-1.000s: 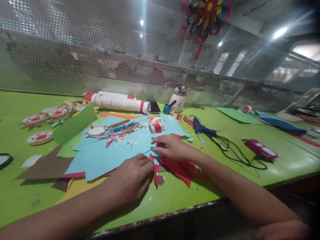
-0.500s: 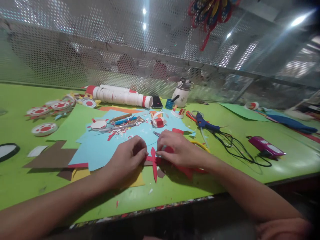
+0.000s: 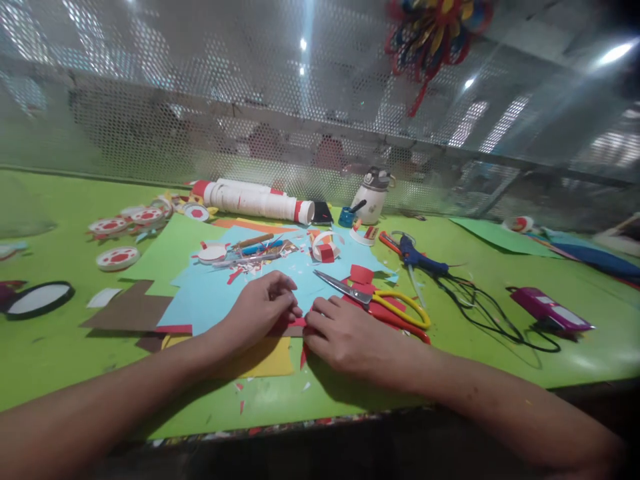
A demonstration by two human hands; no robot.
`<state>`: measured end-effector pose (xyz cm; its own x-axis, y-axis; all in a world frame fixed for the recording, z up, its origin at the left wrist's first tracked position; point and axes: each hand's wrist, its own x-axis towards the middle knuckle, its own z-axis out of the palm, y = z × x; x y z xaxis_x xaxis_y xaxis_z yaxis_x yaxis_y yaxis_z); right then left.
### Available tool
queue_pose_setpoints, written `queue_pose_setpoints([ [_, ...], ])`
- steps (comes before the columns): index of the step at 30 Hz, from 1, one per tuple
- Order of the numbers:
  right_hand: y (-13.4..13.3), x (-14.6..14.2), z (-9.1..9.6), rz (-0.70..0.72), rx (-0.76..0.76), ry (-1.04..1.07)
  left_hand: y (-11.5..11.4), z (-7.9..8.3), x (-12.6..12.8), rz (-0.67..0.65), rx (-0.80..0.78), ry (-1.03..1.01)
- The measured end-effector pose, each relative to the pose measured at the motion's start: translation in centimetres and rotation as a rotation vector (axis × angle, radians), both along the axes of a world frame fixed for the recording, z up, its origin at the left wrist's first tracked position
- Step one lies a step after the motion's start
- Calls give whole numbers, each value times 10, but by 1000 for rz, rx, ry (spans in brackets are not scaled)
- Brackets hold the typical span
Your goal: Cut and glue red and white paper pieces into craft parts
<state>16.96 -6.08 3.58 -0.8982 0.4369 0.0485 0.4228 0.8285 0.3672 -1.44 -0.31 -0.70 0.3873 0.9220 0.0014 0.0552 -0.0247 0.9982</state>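
My left hand (image 3: 267,303) is closed, its fingers curled together above the front edge of the light blue paper (image 3: 215,303). What its fingertips hold, if anything, is hidden. My right hand (image 3: 345,333) bends over a narrow red paper cutout (image 3: 303,357), whose pointed end shows below the fingers; most of it is covered. Just beyond this hand lie scissors (image 3: 367,297) with yellow and red handles, on pieces of red paper (image 3: 361,273).
Craft knives and pens (image 3: 257,247) lie among paper scraps. White paper tubes (image 3: 255,200), a bottle (image 3: 373,197) and a blue jar (image 3: 347,216) stand behind. A glue gun (image 3: 420,257) with black cable is at right, red-dotted discs (image 3: 117,259) at left.
My right hand has come nearer and lower, off the scissors and over the red cutout, which is now mostly hidden. The scissors show fully. My left hand stays about where it was.
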Motion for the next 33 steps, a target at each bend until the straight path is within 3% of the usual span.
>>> queue_pose_setpoints([
  [5,9,3,-6,63,29,154,-1,-3,2,12,-30,-42],
  [10,12,11,0,101,111,507,-1,3,1,19,8,-56],
  [14,10,14,7,166,191,716,-6,15,0,-38,-177,-166],
  [22,11,7,1,245,268,707,-21,22,-1,-281,-354,-453],
  [28,19,6,-8,247,264,694,-12,19,-5,-309,-399,-453],
  [33,20,5,-15,210,177,759,-10,19,-5,-223,-404,-389],
])
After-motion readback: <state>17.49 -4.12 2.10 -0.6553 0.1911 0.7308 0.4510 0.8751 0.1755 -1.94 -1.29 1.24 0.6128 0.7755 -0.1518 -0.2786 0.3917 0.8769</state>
